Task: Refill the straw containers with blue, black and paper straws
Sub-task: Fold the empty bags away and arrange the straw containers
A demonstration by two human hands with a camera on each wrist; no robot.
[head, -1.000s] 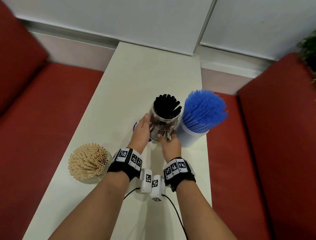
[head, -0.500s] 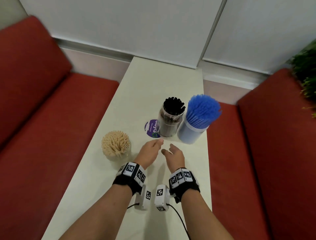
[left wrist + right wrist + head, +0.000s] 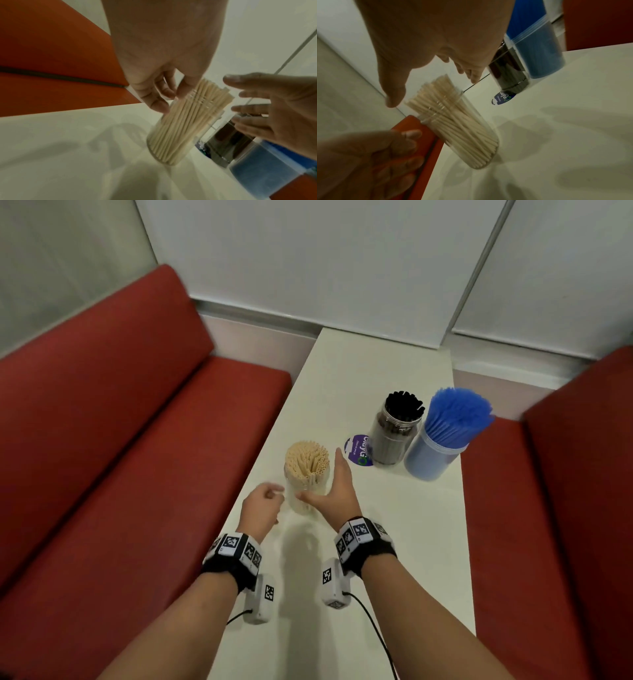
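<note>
A clear container of paper straws stands near the table's left edge. My left hand is close beside its left side with fingers loosely curled and nothing in them. My right hand is spread open against its right side, thumb low in front. In the left wrist view the left fingertips sit right at the paper straw container, and the right hand is open beside it. Further right stand a clear jar of black straws and a tub of blue straws, side by side.
The narrow white table runs to the wall between two red benches, left and right. A round purple sticker lies by the black straw jar. Cables trail from both wrist cameras.
Both hands let go of the black straw jar, drew back toward me, then moved left to either side of the paper straw container.
</note>
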